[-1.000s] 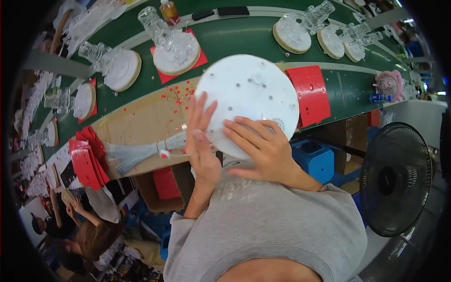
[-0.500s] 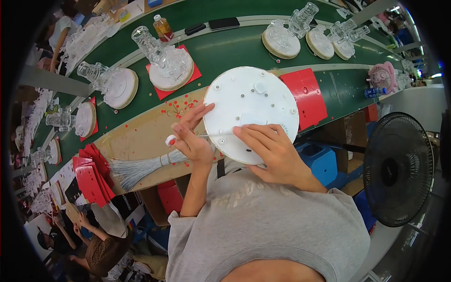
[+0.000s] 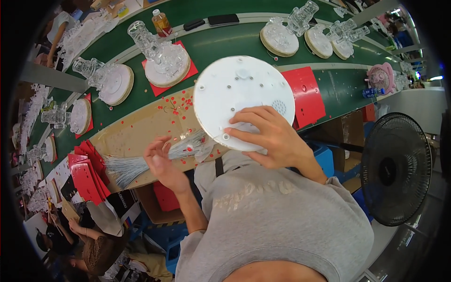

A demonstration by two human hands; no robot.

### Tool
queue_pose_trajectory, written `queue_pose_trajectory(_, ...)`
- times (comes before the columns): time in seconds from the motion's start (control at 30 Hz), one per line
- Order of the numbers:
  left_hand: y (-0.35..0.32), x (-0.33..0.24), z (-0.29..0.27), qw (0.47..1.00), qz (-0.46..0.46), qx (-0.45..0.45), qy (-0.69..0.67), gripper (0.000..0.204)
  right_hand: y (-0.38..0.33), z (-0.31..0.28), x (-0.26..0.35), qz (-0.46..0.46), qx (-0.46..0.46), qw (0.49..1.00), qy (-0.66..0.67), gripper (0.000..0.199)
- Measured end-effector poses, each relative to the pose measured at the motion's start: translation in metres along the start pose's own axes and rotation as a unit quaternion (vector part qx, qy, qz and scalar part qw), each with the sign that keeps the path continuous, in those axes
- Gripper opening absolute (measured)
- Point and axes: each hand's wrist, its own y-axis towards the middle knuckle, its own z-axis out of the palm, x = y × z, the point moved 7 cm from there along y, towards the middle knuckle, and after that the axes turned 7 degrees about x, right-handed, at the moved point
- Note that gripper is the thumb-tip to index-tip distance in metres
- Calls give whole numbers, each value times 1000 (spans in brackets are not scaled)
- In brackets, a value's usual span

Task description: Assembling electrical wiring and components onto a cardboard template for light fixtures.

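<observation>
A white round lamp base (image 3: 213,101) is lifted and tilted in front of me, its flat face with several small screws, a round knob and a patch of tiny holes showing. My right hand (image 3: 268,136) grips its near right edge, fingers spread across the face and thumb at the rim. To the left, my left hand (image 3: 164,162) is apart from the base, fingers loosely curled and apart, with nothing visible in them. Beside it, a bundle of thin silvery wires (image 3: 126,170) lies on the brown cardboard (image 3: 141,136), its right end in clear plastic.
Small red discs (image 3: 176,105) are scattered on the cardboard. Folded red cards (image 3: 87,171) lie left; a red sheet (image 3: 304,96) lies right. Round bases with clear glass-like parts (image 3: 167,66) stand along the green bench (image 3: 225,42). A black fan (image 3: 397,169) is at right.
My left hand has left the base and moved left and down toward the wires. The small white-and-red piece by it no longer shows. The base has shifted slightly up and left.
</observation>
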Motion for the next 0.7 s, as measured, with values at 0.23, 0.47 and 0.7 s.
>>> queue_pose_trajectory(0.23, -12, -20, 72, 861, -152, 317, 367, 22, -1, 7, 1, -60, 36, 998, 7, 63)
queue_pose_trajectory(0.47, -38, 7, 72, 926, -283, 243, 54, 39, -86, -20, -97, 80, -367, 904, 205, 42)
queue_pose_trajectory(0.7, -30, 15, 72, 930, -279, 236, -34, 36, -233, 106, -310, 640, -154, 732, -172, 89)
